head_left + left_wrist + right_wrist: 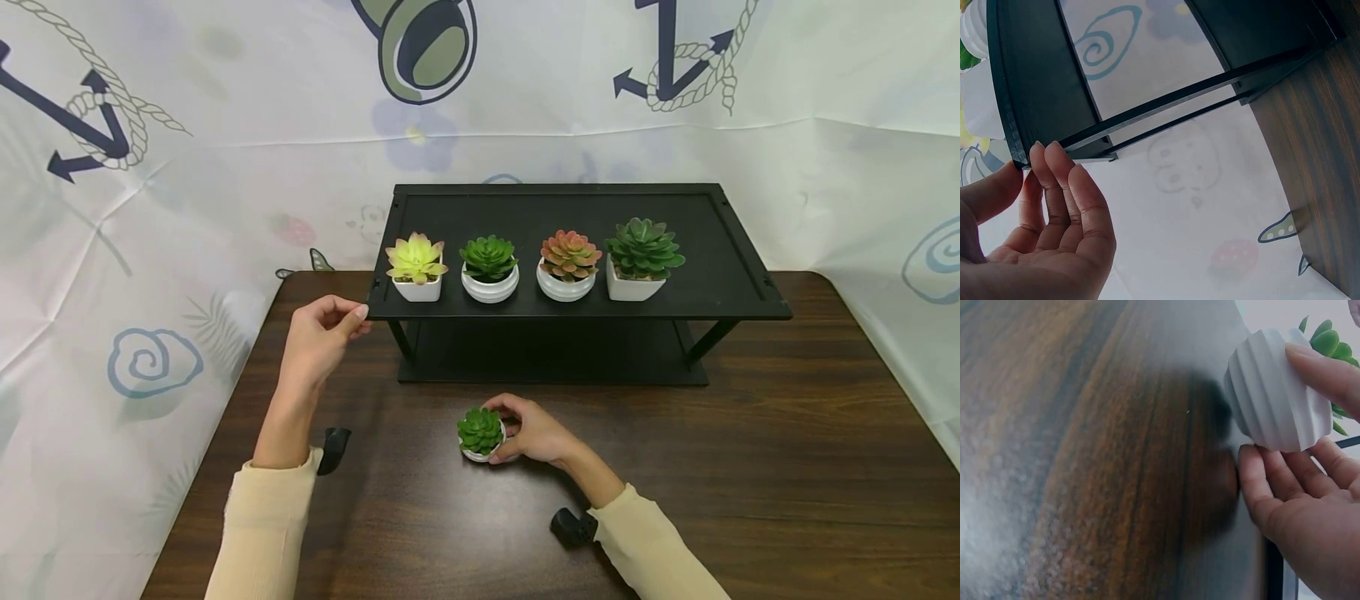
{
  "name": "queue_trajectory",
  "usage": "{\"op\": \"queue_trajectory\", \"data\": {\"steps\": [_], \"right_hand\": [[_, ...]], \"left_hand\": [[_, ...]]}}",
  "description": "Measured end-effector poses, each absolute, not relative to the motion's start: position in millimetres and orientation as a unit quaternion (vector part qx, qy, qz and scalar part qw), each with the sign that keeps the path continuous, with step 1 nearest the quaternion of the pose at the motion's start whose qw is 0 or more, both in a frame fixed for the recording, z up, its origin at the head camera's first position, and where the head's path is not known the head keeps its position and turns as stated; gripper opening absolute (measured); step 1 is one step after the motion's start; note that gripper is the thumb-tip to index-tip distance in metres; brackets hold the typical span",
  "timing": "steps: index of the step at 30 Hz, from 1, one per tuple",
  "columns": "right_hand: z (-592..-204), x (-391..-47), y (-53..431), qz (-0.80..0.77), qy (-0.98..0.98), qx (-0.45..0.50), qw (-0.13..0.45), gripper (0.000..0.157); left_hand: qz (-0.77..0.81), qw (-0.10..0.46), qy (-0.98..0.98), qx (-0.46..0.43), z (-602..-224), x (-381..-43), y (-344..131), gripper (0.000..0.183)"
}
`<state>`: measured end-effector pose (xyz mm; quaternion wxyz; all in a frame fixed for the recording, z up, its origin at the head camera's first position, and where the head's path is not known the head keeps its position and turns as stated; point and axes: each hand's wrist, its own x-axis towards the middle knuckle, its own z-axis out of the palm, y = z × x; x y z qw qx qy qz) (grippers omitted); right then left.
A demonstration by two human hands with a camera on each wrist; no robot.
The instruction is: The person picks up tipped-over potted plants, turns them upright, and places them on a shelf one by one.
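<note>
My right hand [534, 432] grips a small potted succulent [481, 431] with green leaves, in front of the black shelf. In the right wrist view its ribbed white pot [1275, 394] sits between the thumb and the fingers, close to the tabletop. My left hand [321, 333] pinches the front left corner of the black shelf [525, 309]; the left wrist view shows thumb and fingertips on either side of the shelf's edge. On the upper board stand a yellow succulent [417, 260], a green one [489, 260], a reddish one [570, 258] and a larger dark green one [643, 250].
The shelf's lower board [547, 354] lies just above the brown wooden table [810, 433], between slanting legs. A white printed cloth [225, 208] hangs behind and to the left. Small black cameras [573, 527] are worn at both wrists.
</note>
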<state>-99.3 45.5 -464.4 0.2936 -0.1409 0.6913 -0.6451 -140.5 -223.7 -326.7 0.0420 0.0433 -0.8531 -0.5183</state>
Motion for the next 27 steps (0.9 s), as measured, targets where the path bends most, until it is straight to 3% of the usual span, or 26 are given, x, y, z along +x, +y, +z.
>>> {"op": "queue_trajectory", "data": {"steps": [27], "right_hand": [[-424, -91, 84, -0.648, 0.701, -0.117, 0.272, 0.062]], "left_hand": [[-0.517, 0.044, -0.854, 0.043, -328, -141, -224, 0.025]]}}
